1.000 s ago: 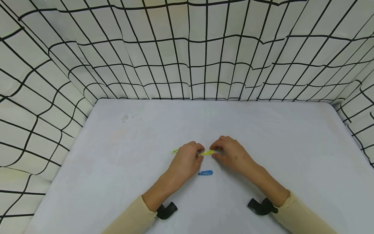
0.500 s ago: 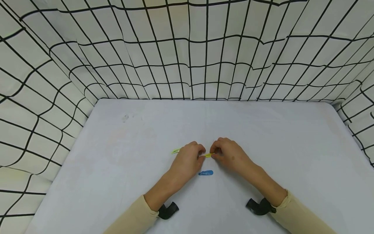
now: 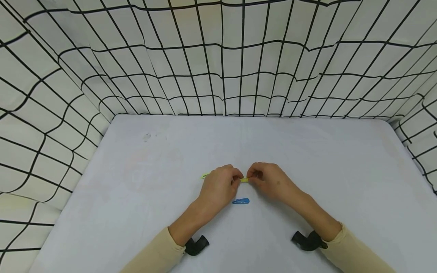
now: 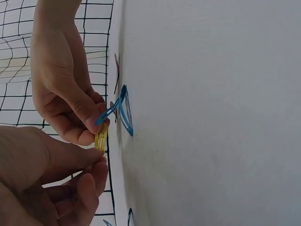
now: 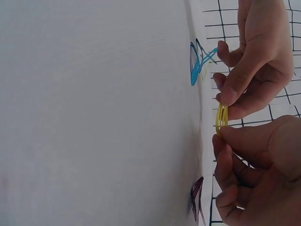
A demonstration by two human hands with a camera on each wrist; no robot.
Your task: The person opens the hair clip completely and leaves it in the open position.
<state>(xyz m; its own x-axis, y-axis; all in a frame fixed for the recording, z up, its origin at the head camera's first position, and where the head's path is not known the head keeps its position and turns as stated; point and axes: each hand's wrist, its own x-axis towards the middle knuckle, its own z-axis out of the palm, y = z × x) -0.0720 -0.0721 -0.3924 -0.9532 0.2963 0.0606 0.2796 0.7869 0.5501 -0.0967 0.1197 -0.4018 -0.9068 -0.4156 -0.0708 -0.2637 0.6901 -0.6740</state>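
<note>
In the head view, a yellow snap hair clip [image 3: 244, 180] lies between my two hands. My left hand [image 3: 220, 185] pinches one end between thumb and fingers, and my right hand [image 3: 273, 184] pinches the other. The right wrist view shows the yellow clip [image 5: 222, 118] stretched from one set of fingertips to the other. On the table nearer the body lies a blue hair clip [image 3: 241, 201]; it looks sprung apart in the left wrist view [image 4: 124, 112]. A light green clip [image 3: 205, 175] pokes out beyond the left hand, which partly hides it.
The white table [image 3: 153, 197] is bordered by white walls with a black grid net [image 3: 239, 60]. A dark purple clip-like thing [image 5: 196, 197] appears at the table's edge in the right wrist view. Black curved devices [image 3: 197, 245] sit at both wrists.
Both hands have closed in on the yellow clip, so less of it shows between them. The blue and green clips have stayed in place.
</note>
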